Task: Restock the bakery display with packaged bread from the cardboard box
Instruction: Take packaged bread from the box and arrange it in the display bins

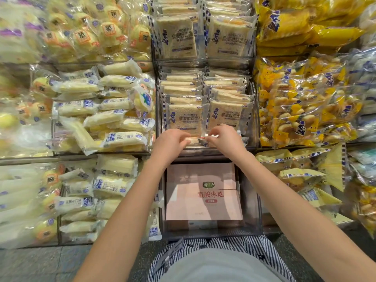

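While both arms reach forward over the lowest tier, the left hand (171,140) and right hand (225,139) meet at the front of the middle bin (252,119), each gripping one end of a small packet (196,141) of bread; the left fingers are curled round its left end, and the right thumb and fingertips are pinched together on the wrapper's right end, where a strip of red shows; the packet lies roughly level, low at the bin's front, just before two upright rows of toast packs (185,119) that fill the bin behind it; whether it touches the bin floor I cannot tell; an upper bin (203,63) on the tier above holds the same packs.

Below the hands, in a clear bin, lies a pink box (203,192) with a green mark and red print, its top flat; to the left, pale rolls (122,137) in clear wrappers are heaped on shelves, with round cakes (101,31) above them; to the right, yellow bags (301,110) of small buns are piled; striped cloth (254,247) shows near the bottom edge, beside a grey floor (30,265).
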